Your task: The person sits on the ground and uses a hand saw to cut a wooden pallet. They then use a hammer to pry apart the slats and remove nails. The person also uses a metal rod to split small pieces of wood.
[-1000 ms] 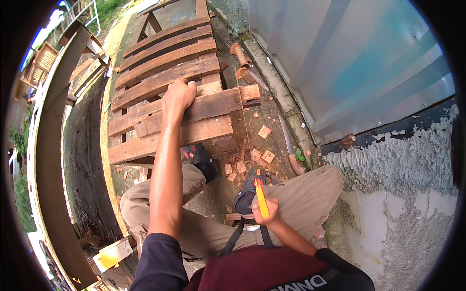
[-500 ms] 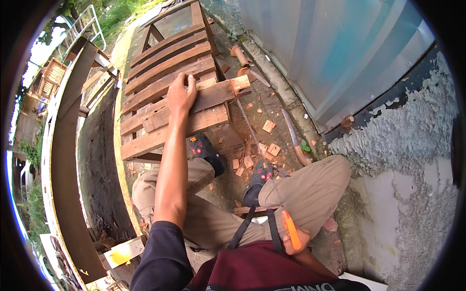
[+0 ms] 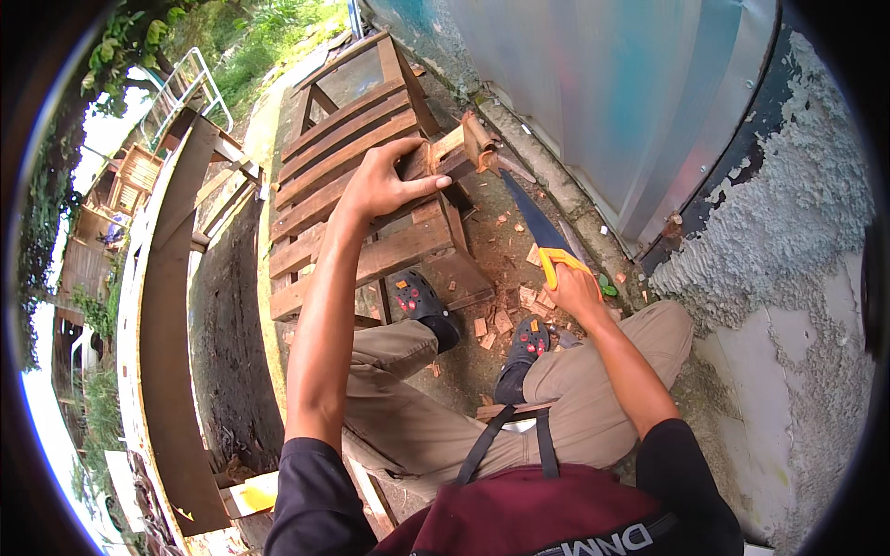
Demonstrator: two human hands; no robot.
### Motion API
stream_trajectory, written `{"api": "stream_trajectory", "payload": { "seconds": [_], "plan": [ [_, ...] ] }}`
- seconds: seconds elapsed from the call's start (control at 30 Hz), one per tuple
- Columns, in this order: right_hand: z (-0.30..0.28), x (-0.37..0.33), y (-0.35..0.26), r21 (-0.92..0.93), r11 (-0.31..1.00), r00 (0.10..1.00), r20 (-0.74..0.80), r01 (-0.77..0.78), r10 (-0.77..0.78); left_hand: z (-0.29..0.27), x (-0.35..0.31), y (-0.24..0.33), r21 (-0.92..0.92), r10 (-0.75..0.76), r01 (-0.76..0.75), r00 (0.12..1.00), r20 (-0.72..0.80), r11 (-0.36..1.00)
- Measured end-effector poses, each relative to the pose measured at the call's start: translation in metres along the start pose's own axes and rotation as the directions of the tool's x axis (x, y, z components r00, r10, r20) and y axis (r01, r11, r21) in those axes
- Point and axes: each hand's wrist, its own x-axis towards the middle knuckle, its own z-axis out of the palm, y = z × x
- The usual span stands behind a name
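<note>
Head camera view: one dark brown, rough wooden board [image 3: 419, 167] is lying across the top of a low brown slatted wooden frame [image 3: 399, 255], towards its right edge, and the board's paler end reaches out past this edge. The board is directly under the left hand [image 3: 397, 179]. This hand is partly open, with the thumb spread well away from the fingers: it is grasping the board, the fingers on the far side and the thumb along the near side.

To the right of the frame, the right hand [image 3: 577, 289] is closed firmly around the yellow handle of a handsaw with a dark blade [image 3: 528, 213]. The blade points up and to the left, its tip near the board's end; whether they touch, I cannot tell. Small pale wood chips [image 3: 503, 322] are scattered on the ground [image 3: 468, 366] near the frame's near right corner.
</note>
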Motion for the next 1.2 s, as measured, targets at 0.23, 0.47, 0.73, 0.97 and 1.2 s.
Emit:
{"api": "stream_trajectory", "payload": {
  "seconds": [0.23,0.47,0.73,0.97,1.2],
  "plan": [
    [0.088,-0.004,0.082,-0.317,0.945,0.973,0.229,0.08,-0.006,-0.002,-0.029,0.075,-0.448,0.089,-0.076,0.996,0.007,0.891],
    [0.092,-0.022,0.063,-0.182,0.978,0.857,0.515,0.104,0.005,0.116,-0.109,0.043,-0.725,-0.155,0.162,0.985,0.077,0.669],
    [0.105,-0.009,0.127,-0.266,0.682,0.62,0.287,-0.681,0.73,0.207,-0.167,-0.019,-0.539,-0.399,0.336,0.917,-0.002,0.773],
    [0.137,-0.013,0.149,-0.387,0.608,0.504,0.342,-0.694,0.793,0.217,-0.196,-0.006,-0.489,-0.479,0.28,0.806,-0.348,0.826],
    [0.137,-0.003,0.148,-0.435,0.616,0.522,0.326,-0.657,0.788,0.232,-0.225,-0.013,-0.621,-0.679,0.349,0.591,-0.435,0.702]
  ]
}}
